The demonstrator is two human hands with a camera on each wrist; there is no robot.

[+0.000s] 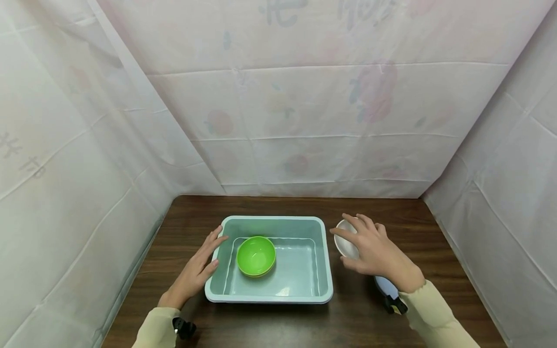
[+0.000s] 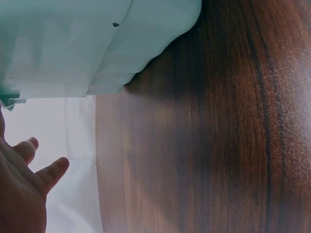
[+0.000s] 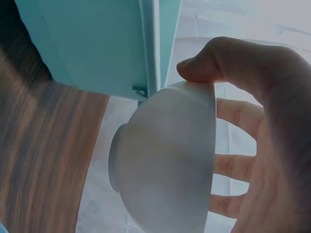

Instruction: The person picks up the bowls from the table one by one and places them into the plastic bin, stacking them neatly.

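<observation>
A pale green-blue plastic tub (image 1: 296, 299) sits on the table. Inside it, left of centre, is a bright green bowl (image 1: 256, 256), with a thin yellowish edge showing beneath it. My left hand (image 1: 195, 270) is at the tub's left rim, fingers extended; whether they touch the rim I cannot tell. To the right of the tub, my right hand (image 1: 370, 246) grips a white bowl (image 3: 165, 150) by its rim. In the right wrist view the thumb presses near the rim while the other fingers reach across the bowl's mouth. The bowl appears raised off the table.
Under the right wrist lies a light blue object (image 1: 386, 287), partly hidden by the arm. The dark wooden table (image 1: 278, 326) extends around the tub. White printed sheets (image 1: 304, 106) hang behind the table and along both sides.
</observation>
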